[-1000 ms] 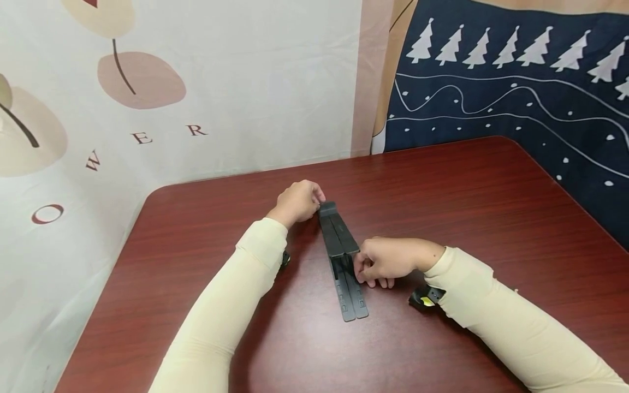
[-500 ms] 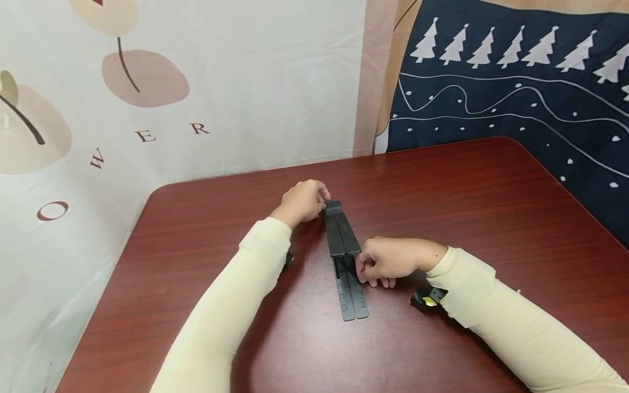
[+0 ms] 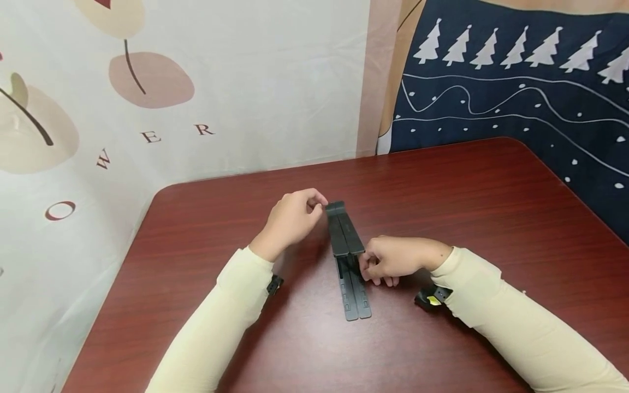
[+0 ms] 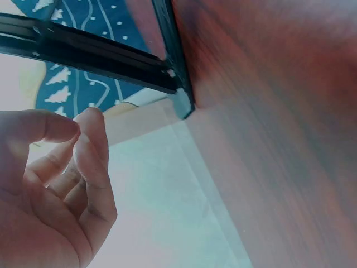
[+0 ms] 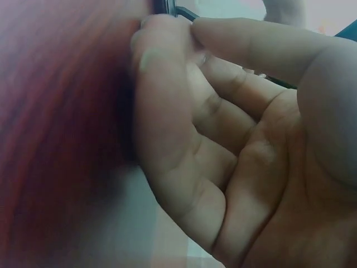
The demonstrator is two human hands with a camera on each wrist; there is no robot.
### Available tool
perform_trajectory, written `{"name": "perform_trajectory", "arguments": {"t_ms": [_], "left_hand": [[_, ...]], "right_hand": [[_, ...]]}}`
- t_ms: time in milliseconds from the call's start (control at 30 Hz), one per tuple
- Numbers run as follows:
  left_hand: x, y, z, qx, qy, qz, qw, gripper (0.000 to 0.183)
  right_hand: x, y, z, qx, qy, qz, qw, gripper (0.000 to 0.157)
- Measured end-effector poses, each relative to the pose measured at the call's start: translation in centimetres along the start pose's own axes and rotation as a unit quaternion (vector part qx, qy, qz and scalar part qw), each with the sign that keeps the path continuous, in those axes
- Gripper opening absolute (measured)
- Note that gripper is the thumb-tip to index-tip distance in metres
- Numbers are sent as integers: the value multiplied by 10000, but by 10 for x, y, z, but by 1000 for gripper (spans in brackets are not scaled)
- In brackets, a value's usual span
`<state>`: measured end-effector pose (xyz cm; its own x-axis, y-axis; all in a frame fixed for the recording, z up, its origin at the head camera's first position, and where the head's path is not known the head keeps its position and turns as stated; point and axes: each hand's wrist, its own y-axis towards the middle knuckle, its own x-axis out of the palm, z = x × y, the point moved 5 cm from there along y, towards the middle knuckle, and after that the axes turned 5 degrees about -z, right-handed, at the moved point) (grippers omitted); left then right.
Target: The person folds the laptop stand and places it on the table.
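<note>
A dark grey folding laptop stand (image 3: pixel 345 232) stands unfolded on the table, its upper arms sloping above two flat base bars that point toward me. My left hand (image 3: pixel 292 221) is beside its far end, fingers loosely bent. In the left wrist view that hand (image 4: pixel 61 184) holds nothing, and a gap separates it from the stand (image 4: pixel 89 50). With thumb and fingers my right hand (image 3: pixel 395 257) pinches the stand's right side, below the raised near end. The right wrist view shows the fingertips at a dark piece of the stand (image 5: pixel 165 6); the hand covers most of it.
The reddish-brown wooden table (image 3: pixel 467 202) extends around the stand. Behind it hang a pale printed cloth (image 3: pixel 265 82) and a navy cloth (image 3: pixel 491 103) with white trees. Small black devices are strapped at both wrists.
My left hand has let go of the stand's far end and drawn back slightly to the left and nearer. My right hand keeps its pinch. The view has shifted a little.
</note>
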<state>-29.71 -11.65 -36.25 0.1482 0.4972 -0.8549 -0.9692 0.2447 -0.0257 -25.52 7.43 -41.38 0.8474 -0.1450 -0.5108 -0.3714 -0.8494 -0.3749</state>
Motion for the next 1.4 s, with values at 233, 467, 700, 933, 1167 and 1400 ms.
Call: {"name": "perform_trajectory", "arguments": {"t_ms": [233, 467, 700, 933, 1167, 1400], "left_hand": [[3, -27, 6, 106, -93, 252, 9996, 20], [7, -41, 14, 169, 6, 231, 9996, 19], [10, -42, 19, 177, 116, 34, 9998, 20], [10, -42, 19, 267, 125, -249, 9993, 22], [11, -44, 16, 473, 39, -502, 9976, 24], [13, -43, 17, 568, -137, -592, 9965, 24]], "right_hand": [[-14, -7, 2, -164, 142, 436, 9988, 19], [-29, -17, 2, -266, 140, 1216, 9921, 14], [-41, -21, -3, -187, 370, 2392, 9701, 5], [-42, -19, -10, -351, 719, 2515, 9645, 27], [-38, -13, -12, -340, 743, 2298, 9698, 27], [-36, -10, -11, -329, 828, 2184, 9718, 26]]}}
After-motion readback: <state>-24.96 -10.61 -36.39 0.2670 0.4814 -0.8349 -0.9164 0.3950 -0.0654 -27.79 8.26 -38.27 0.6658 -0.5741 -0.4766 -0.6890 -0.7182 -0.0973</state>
